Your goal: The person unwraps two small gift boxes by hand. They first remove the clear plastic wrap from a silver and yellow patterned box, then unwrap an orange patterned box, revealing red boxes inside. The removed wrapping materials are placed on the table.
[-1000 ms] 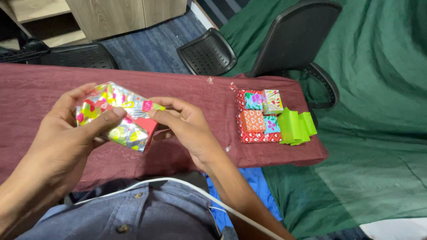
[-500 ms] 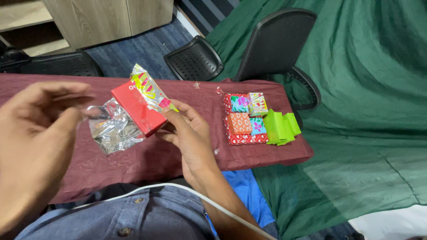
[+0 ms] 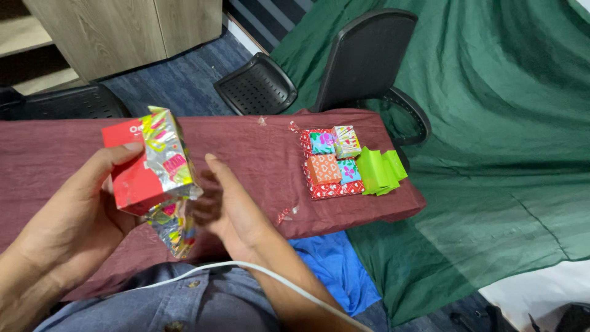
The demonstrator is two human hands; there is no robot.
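Left hand (image 3: 77, 215): closed around the red box (image 3: 132, 178), thumb pressed on its upper face; box held above the table edge, in front of the chest.
Right hand (image 3: 224, 206): fingers spread wide, holding nothing, just beside the box.
Wrapping: shiny patterned foil (image 3: 169, 184) half on the box, loose tail hanging below.
Table (image 3: 246, 144): maroon cloth; wrapped small boxes (image 3: 329, 163) and green folded paper (image 3: 381, 171) well apart, near the right end.
Risk: hanging foil may tear or slip off, being unsupported.
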